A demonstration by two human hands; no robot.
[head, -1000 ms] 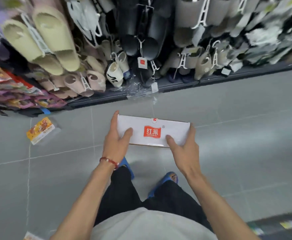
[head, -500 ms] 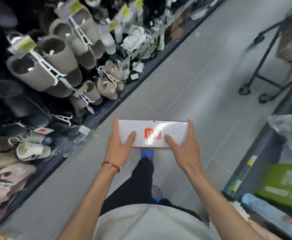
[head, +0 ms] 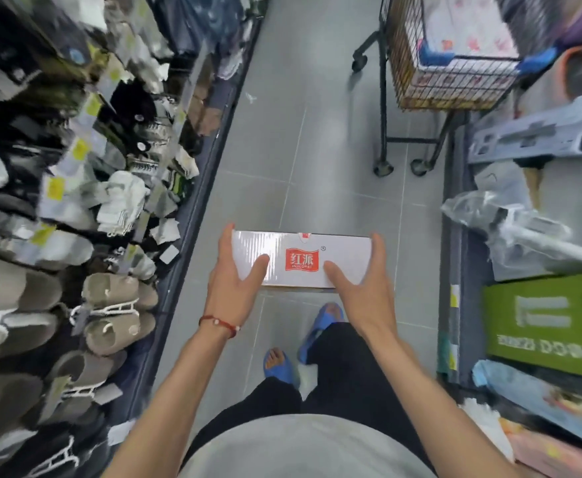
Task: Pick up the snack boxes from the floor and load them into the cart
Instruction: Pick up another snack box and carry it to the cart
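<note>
Centrally, you hold one white snack box level in front of your waist, its long side running across the view, raised clear of the grey tiled floor. Its top face carries a red label with the white characters 红派. A line of small Latin lettering beneath them is too fine to read, and a ® mark sits just off the label's upper right corner.

Your left hand grips the left end of the box. The thumb lies flat on the top face, pointing toward the label, and the fingers curl round the end wall, one fingertip showing at the far corner. Your right hand mirrors it on the right end, thumb on top and fingers wrapped round the end. Both forearms reach forward and angle slightly inward; a red cord bracelet circles the left wrist.

The wire cart stands farther up the aisle, ahead and to your right, well apart from the box. Packs with orange and yellow print show through its mesh, their writing illegible. A green carton on the right-hand shelf bears white lettering, blurred and inverted, which cannot be read. Grey slippers hang on the left rack. Blue sandals are on your feet, below the box.
</note>
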